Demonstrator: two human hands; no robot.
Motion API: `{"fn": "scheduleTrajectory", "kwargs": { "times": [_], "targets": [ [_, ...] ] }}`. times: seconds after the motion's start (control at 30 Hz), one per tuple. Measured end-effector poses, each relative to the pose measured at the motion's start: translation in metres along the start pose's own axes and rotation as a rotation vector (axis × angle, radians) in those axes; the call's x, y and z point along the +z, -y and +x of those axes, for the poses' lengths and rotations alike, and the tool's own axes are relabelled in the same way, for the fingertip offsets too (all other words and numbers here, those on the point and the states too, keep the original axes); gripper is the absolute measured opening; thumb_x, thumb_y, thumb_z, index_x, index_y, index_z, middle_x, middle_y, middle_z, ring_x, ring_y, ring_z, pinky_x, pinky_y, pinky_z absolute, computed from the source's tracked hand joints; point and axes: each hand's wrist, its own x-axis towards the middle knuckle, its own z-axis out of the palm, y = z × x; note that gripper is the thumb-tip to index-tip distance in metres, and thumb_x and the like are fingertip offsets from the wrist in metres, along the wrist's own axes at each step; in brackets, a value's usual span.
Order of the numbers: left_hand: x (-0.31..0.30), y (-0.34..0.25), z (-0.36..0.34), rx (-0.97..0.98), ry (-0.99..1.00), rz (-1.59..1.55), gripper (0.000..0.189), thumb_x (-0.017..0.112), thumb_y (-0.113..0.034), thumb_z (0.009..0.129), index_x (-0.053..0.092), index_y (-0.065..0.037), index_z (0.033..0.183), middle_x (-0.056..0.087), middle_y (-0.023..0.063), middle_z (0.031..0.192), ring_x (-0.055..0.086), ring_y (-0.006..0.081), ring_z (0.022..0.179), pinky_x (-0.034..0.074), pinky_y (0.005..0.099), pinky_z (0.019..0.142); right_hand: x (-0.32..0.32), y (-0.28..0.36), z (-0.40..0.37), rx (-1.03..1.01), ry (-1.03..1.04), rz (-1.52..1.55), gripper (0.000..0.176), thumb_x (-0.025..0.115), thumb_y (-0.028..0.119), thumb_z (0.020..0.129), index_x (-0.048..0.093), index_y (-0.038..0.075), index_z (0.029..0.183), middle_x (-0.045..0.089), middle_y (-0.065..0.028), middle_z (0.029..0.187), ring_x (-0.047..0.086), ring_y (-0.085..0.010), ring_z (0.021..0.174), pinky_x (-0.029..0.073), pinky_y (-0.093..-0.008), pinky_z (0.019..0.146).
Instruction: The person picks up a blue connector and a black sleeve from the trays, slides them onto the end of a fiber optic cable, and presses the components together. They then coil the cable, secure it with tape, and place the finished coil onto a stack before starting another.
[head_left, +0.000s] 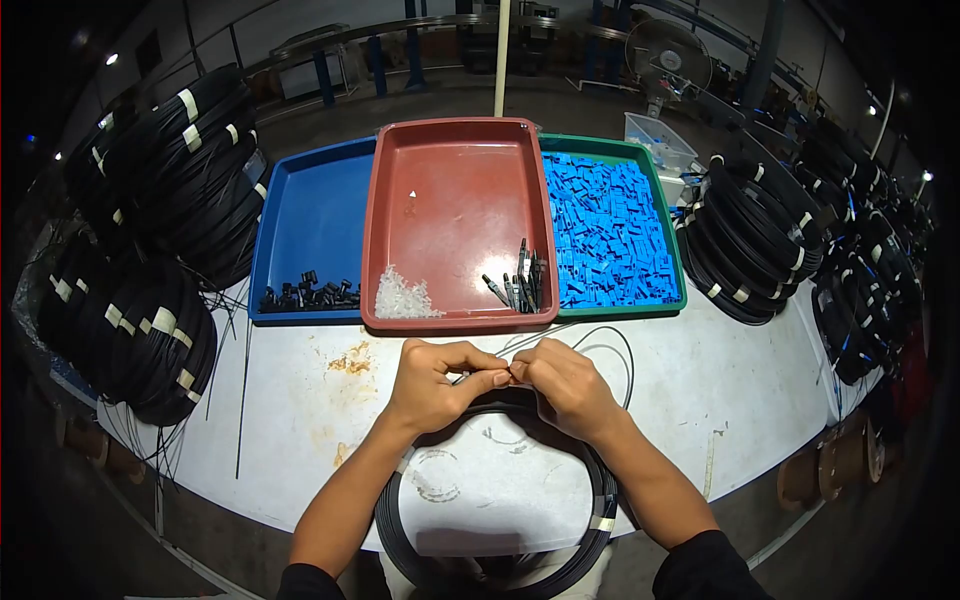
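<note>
My left hand [440, 382] and my right hand [568, 385] meet fingertip to fingertip just in front of the red tray. Both are closed in a pinch on a thin black cable, whose end is mostly hidden by the fingers. A loose loop of this cable [631, 360] arcs out to the right of my right hand. Below the hands lies a black cable coil [392, 510], bound with pale tape. It rests partly on the white table [290, 430] and hangs over its front edge, between my forearms.
A blue tray [310, 190] holds black parts [310, 292]. The red tray [455, 220] holds clear small pieces [402, 297] and black connectors [520, 285]. Blue clips [610, 230] fill a green tray [672, 270]. Taped cable coils stand left [140, 330] and right [745, 240].
</note>
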Motion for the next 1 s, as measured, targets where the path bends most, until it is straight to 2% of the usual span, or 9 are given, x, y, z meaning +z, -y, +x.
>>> {"fn": "scheduleTrajectory", "kwargs": {
  "times": [0.13, 0.2, 0.23, 0.5, 0.6, 0.7, 0.77, 0.87, 1.0],
  "targets": [
    [0.000, 0.000, 0.000, 0.439, 0.026, 0.400, 0.015, 0.078, 0.002, 0.074, 0.076, 0.001, 0.089, 0.076, 0.0146, 0.084, 0.072, 0.0228, 0.065, 0.058, 0.0307, 0.062, -0.002, 0.001, -0.003, 0.056, 0.009, -0.046, 0.018, 0.066, -0.008, 0.072, 0.058, 0.000, 0.086, 0.064, -0.0151, 0.085, 0.063, -0.0301, 0.075, 0.051, -0.0383, 0.066],
    [0.000, 0.008, 0.006, 0.638, 0.059, 0.506, 0.018, 0.078, 0.002, 0.073, 0.075, 0.001, 0.090, 0.076, 0.0137, 0.085, 0.071, 0.0222, 0.063, 0.057, 0.0312, 0.060, 0.000, 0.001, -0.005, 0.664, 0.113, 0.442, 0.011, 0.065, -0.008, 0.079, 0.059, -0.002, 0.086, 0.065, -0.0169, 0.081, 0.064, -0.0305, 0.070, 0.052, -0.0370, 0.064],
    [-0.001, 0.010, 0.008, 0.834, 0.085, 0.609, 0.020, 0.078, 0.002, 0.071, 0.074, 0.001, 0.090, 0.076, 0.0128, 0.085, 0.069, 0.0217, 0.061, 0.056, 0.0318, 0.057, 0.001, 0.002, -0.004, 0.664, 0.110, 0.441, 0.011, 0.065, -0.008, 0.079, 0.059, -0.002, 0.086, 0.065, -0.0169, 0.081, 0.064, -0.0305, 0.070, 0.052, -0.0370, 0.064],
    [0.005, 0.000, 0.000, -0.039, -0.012, -0.011, 0.008, 0.079, 0.000, 0.076, 0.077, 0.000, 0.084, 0.077, 0.0139, 0.086, 0.075, 0.0246, 0.071, 0.060, 0.0299, 0.064, 0.001, 0.003, 0.004, 0.011, -0.042, -0.012, 0.015, 0.068, -0.004, 0.076, 0.059, -0.001, 0.088, 0.059, -0.0151, 0.075, 0.062, -0.0333, 0.070, 0.051, -0.0408, 0.065],
    [-0.002, 0.002, 0.003, 0.566, 0.107, 0.465, 0.023, 0.076, 0.006, 0.069, 0.076, 0.000, 0.091, 0.076, 0.0115, 0.085, 0.073, 0.0216, 0.066, 0.058, 0.0292, 0.061, 0.007, 0.002, -0.006, 0.493, -0.013, 0.361, 0.013, 0.068, -0.005, 0.079, 0.057, -0.001, 0.085, 0.064, -0.0151, 0.070, 0.062, -0.0324, 0.061, 0.049, -0.0369, 0.059],
    [-0.002, 0.013, 0.008, 0.764, 0.085, 0.544, 0.029, 0.076, 0.007, 0.064, 0.075, 0.000, 0.093, 0.076, 0.0112, 0.087, 0.072, 0.0236, 0.066, 0.057, 0.0323, 0.060, 0.004, -0.001, -0.003, 0.611, 0.013, 0.465, 0.012, 0.068, -0.006, 0.081, 0.056, -0.002, 0.083, 0.064, -0.0159, 0.066, 0.062, -0.0326, 0.057, 0.048, -0.0355, 0.056],
    [-0.004, 0.009, 0.004, 0.639, 0.109, 0.519, 0.022, 0.077, 0.005, 0.069, 0.076, 0.001, 0.092, 0.076, 0.0134, 0.086, 0.074, 0.0224, 0.068, 0.059, 0.0312, 0.064, 0.003, 0.001, -0.002, 0.578, 0.045, 0.395, 0.014, 0.069, -0.005, 0.080, 0.056, -0.001, 0.084, 0.063, -0.0150, 0.070, 0.062, -0.0328, 0.062, 0.048, -0.0369, 0.058],
    [0.000, 0.006, 0.001, 0.003, 0.000, 0.028, 0.009, 0.080, -0.002, 0.080, 0.078, 0.001, 0.088, 0.077, 0.0135, 0.083, 0.076, 0.0183, 0.074, 0.058, 0.0258, 0.072, 0.004, -0.005, 0.000, 0.050, -0.013, 0.064, 0.019, 0.071, -0.003, 0.077, 0.056, 0.001, 0.087, 0.057, -0.0137, 0.078, 0.060, -0.0332, 0.072, 0.048, -0.0407, 0.061],
    [0.000, 0.002, 0.002, 0.266, 0.054, 0.260, 0.012, 0.079, 0.000, 0.076, 0.077, 0.000, 0.087, 0.077, 0.0136, 0.085, 0.074, 0.0207, 0.070, 0.059, 0.0290, 0.067, -0.001, -0.001, -0.001, 0.027, -0.006, -0.010, 0.016, 0.069, -0.005, 0.078, 0.056, 0.000, 0.086, 0.060, -0.0149, 0.077, 0.060, -0.0331, 0.070, 0.049, -0.0404, 0.061]
  ]
}}
